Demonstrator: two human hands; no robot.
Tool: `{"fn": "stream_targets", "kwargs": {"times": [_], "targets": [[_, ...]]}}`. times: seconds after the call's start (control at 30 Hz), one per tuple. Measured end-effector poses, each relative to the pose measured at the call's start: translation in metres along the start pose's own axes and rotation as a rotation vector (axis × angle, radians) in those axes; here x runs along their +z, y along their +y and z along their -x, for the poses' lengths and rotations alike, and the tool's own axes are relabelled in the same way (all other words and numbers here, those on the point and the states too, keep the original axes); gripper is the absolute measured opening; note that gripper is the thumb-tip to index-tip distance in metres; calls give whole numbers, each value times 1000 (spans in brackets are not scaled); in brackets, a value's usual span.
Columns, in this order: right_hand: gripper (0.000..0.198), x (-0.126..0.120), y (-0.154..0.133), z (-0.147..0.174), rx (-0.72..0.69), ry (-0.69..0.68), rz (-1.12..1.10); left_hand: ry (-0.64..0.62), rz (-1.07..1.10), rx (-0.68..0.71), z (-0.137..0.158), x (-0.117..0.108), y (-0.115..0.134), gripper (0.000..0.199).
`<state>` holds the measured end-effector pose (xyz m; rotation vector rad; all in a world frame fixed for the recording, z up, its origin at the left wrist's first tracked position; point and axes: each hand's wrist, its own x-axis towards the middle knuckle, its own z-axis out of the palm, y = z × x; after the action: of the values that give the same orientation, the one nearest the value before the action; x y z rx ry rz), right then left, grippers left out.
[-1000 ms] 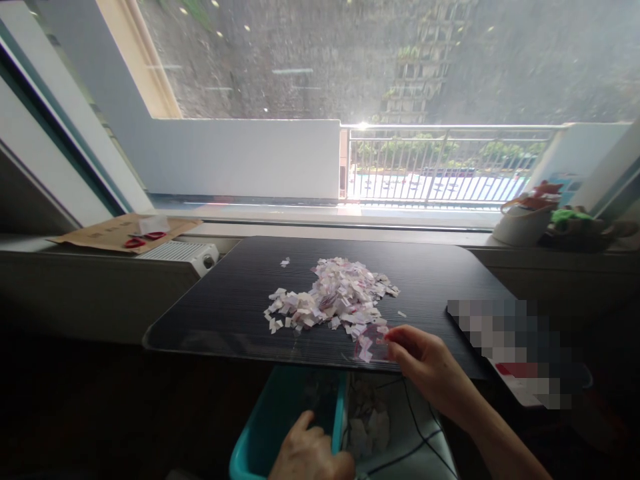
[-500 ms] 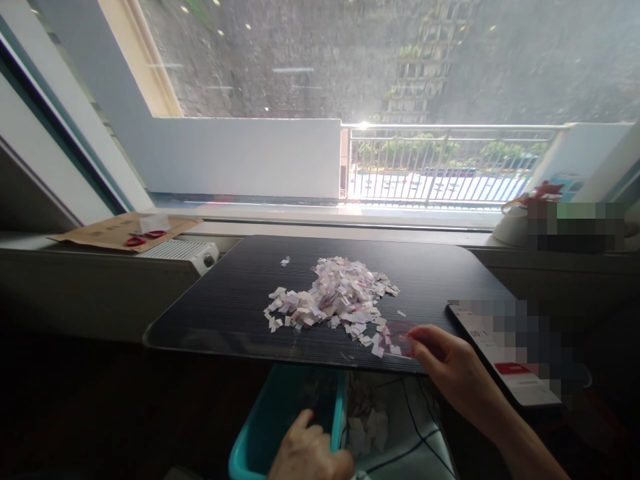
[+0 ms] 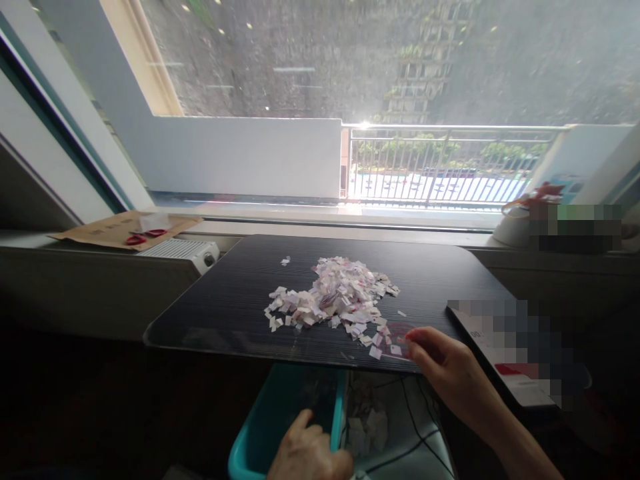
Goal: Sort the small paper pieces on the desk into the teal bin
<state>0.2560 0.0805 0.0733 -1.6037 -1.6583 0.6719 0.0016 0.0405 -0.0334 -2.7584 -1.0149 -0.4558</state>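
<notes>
A heap of small white and pink paper scraps (image 3: 336, 297) lies in the middle of a dark wood-grain table (image 3: 225, 313). My right hand (image 3: 445, 370) rests at the table's near edge, its fingertips pinching a small clear red-printed plastic piece (image 3: 397, 333) that lies flat by the heap's near right fringe. Below the table edge, my left hand (image 3: 307, 457) grips the rim of a teal bin (image 3: 280, 420) with paper scraps inside.
A phone with a partly blurred screen (image 3: 520, 360) lies on the table's right side. On the windowsill sit a brown envelope with red scissors (image 3: 127, 233) at left, a white radiator (image 3: 180, 252), and a white basket (image 3: 515, 223) at right. Black cables run below the table.
My right hand has slid the clear plastic piece to the right along the near table edge, pulling a few scraps with it. My left hand stays on the bin.
</notes>
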Motion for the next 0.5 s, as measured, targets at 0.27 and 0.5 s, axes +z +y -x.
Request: {"fn": "stream_targets", "kwargs": {"times": [0.27, 0.5], "targets": [[23, 1, 0, -2, 4, -4, 18, -1, 49, -12, 3, 9, 0, 22], [23, 2, -1, -1, -12, -46, 22, 151, 57, -29, 3, 19, 4, 35]]}}
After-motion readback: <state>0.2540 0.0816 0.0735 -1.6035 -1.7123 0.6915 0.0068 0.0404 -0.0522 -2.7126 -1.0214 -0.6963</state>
